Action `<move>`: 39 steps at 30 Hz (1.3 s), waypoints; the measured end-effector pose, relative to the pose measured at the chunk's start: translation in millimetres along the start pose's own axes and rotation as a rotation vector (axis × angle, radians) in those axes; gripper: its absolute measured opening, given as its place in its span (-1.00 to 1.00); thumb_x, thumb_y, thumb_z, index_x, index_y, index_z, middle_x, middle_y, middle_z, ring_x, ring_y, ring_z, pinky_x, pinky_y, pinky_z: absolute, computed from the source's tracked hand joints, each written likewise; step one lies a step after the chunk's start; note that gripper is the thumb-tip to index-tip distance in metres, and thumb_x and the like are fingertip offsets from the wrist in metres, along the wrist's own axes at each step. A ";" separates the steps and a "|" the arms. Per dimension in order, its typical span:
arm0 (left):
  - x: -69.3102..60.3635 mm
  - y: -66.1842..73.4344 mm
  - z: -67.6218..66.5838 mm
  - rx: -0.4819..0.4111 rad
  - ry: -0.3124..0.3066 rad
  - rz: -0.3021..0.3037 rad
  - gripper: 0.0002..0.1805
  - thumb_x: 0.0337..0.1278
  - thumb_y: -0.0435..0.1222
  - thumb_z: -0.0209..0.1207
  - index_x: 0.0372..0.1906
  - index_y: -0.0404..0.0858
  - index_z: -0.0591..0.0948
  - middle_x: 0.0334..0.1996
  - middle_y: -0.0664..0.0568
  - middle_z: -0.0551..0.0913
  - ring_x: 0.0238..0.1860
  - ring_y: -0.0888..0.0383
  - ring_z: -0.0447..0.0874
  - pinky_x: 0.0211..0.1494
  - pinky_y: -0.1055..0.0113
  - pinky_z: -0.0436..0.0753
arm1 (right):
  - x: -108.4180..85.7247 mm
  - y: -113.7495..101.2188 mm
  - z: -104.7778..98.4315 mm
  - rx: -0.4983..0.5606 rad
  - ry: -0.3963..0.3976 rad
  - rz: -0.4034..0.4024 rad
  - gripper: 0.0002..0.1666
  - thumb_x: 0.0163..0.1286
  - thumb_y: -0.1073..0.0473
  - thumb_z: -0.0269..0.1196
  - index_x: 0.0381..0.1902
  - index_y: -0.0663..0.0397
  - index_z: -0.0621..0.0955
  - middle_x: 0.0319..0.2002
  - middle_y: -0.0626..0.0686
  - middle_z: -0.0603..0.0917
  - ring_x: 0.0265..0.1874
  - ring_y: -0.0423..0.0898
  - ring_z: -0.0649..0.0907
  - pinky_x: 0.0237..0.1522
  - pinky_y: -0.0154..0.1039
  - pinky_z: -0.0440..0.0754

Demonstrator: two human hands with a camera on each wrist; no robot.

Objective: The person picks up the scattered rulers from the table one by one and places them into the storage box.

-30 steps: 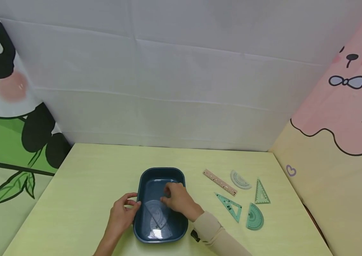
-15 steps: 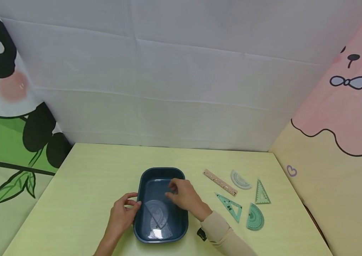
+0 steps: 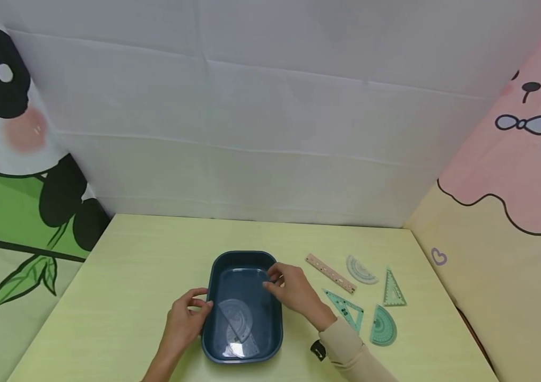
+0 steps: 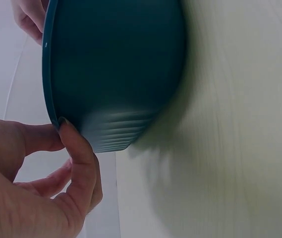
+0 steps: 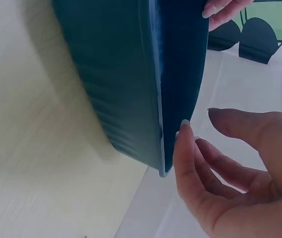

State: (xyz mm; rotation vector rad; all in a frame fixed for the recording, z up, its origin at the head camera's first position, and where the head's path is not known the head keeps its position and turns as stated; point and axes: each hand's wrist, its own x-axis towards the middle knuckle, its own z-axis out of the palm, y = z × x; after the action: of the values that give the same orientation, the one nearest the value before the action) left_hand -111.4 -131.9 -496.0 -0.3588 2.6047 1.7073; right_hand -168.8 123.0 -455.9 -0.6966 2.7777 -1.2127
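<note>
A dark blue plastic basin [image 3: 258, 329] stands on the table, with clear measuring tools [image 3: 235, 318] lying inside near its front. One has a protractor's rounded scale; a straight slanted edge crosses it. My left hand [image 3: 185, 317] pinches the basin's left rim between thumb and fingers, also plain in the left wrist view. Over the right rim hovers my right hand [image 3: 296, 291], its thumb apart from the bent fingers [image 5: 184, 158] and nothing between them. To its right lie a pink ruler [image 3: 331, 274] and a green set square [image 3: 357, 318], partly hidden by my wrist.
Farther right on the table [image 3: 155, 254] are a clear protractor [image 3: 361, 270], a light green set square [image 3: 393, 291] and a green protractor [image 3: 383, 326]. A white wall sheet [image 3: 251, 106] rises behind the table's back edge. Printed panels flank both sides.
My right hand has moved right, from above the basin's inside to its right rim. The left hand keeps its grip on the left rim. The tools in the basin stay put.
</note>
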 end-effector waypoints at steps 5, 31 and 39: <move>-0.7 1.2 -1.1 0.003 0.003 -0.007 -0.61 0.28 -0.36 0.28 0.17 -0.39 0.61 -0.33 -0.06 0.67 -0.47 0.09 0.65 -0.54 0.25 0.61 | -2.3 6.5 -5.5 -0.001 0.020 0.011 -0.82 0.40 0.28 0.35 -0.11 0.27 0.66 -0.22 0.12 0.72 -0.27 0.04 0.71 -0.20 -0.18 0.67; 0.2 -0.4 0.1 0.011 0.017 0.005 -0.63 0.26 -0.38 0.30 0.14 -0.37 0.63 -0.35 -0.05 0.67 -0.49 0.12 0.63 -0.53 0.27 0.59 | -18.4 38.5 -32.7 0.031 0.127 0.105 -0.83 0.35 0.26 0.42 -0.13 0.17 0.69 -0.22 0.08 0.72 -0.24 -0.04 0.72 -0.18 -0.23 0.71; -0.9 0.8 -0.9 0.014 0.015 0.012 -0.63 0.26 -0.38 0.30 0.14 -0.38 0.63 -0.35 -0.03 0.67 -0.48 0.14 0.62 -0.51 0.28 0.58 | -29.5 51.3 -37.2 0.003 0.151 0.145 -0.84 0.33 0.29 0.42 -0.15 0.13 0.68 -0.21 0.04 0.73 -0.23 -0.06 0.72 -0.16 -0.27 0.71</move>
State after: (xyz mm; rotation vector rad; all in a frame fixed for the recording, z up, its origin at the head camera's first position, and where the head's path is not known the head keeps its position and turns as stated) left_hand -110.6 -132.2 -494.8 -0.3579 2.6337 1.6952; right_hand -169.8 191.3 -470.4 -0.4104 2.8856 -1.2912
